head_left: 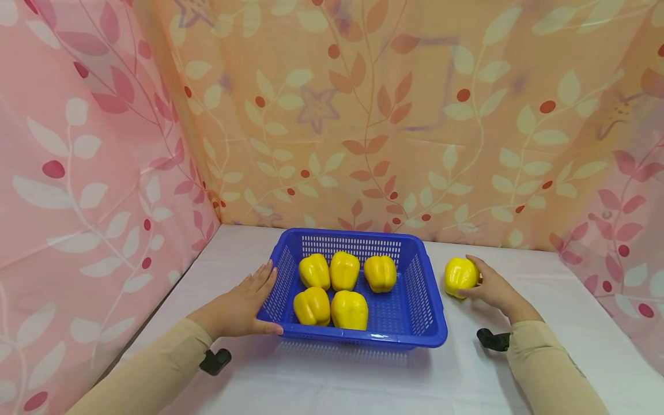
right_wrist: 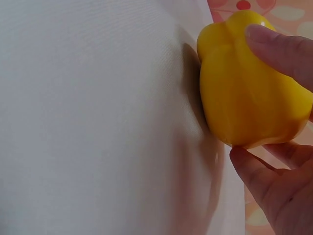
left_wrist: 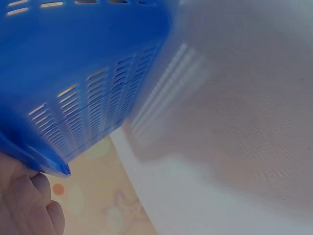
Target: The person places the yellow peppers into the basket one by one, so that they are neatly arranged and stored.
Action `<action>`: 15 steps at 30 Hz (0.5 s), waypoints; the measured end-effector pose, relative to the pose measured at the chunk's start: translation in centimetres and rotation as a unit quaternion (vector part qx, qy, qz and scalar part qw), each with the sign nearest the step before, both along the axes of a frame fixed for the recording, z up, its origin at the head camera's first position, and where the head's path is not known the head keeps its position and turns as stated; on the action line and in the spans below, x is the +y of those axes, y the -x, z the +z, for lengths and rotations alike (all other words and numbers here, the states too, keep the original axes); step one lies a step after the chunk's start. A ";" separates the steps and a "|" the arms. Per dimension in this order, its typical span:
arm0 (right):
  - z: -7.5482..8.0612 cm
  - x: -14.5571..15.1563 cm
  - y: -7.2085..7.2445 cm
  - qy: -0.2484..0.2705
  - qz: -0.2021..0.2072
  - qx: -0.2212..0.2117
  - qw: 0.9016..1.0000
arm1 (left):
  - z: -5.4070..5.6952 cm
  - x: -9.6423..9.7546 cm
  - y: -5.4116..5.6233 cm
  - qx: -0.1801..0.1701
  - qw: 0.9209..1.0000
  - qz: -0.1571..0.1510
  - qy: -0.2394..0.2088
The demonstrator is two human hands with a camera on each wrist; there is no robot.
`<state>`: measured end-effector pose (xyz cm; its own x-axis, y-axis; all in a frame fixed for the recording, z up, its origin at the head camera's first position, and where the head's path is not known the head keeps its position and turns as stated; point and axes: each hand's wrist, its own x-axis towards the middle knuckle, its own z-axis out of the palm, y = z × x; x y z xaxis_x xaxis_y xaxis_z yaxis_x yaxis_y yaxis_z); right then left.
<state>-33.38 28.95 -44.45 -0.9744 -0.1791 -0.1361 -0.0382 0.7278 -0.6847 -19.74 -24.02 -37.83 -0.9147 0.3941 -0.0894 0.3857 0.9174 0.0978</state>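
Note:
My right hand grips a yellow bell pepper on the table, right of the blue basket. In the right wrist view the thumb lies across one side of the pepper and the fingers touch the opposite side. My left hand rests against the basket's left end, fingers extended along the rim and thumb at the front corner. In the left wrist view, the fingers touch the basket's rim. Inside the basket sit several yellow bell peppers, grouped mostly toward its left half.
A white cloth covers the table. Behind it hangs an orange leaf-patterned curtain, with a pink curtain along the left and another pink one on the right. Small black wrist mounts stick out below both sleeves.

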 end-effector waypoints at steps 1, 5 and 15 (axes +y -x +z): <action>0.0 0.1 0.0 0.000 0.000 0.000 1.000 | 0.0 0.0 0.0 0.000 1.000 0.002 0.001; 0.3 0.2 0.0 0.002 0.008 0.004 1.000 | -0.1 -0.1 0.1 -0.001 1.000 0.005 0.006; 3.5 0.8 0.4 0.006 0.041 0.053 0.998 | -0.1 -0.1 0.1 -0.004 1.000 0.008 0.003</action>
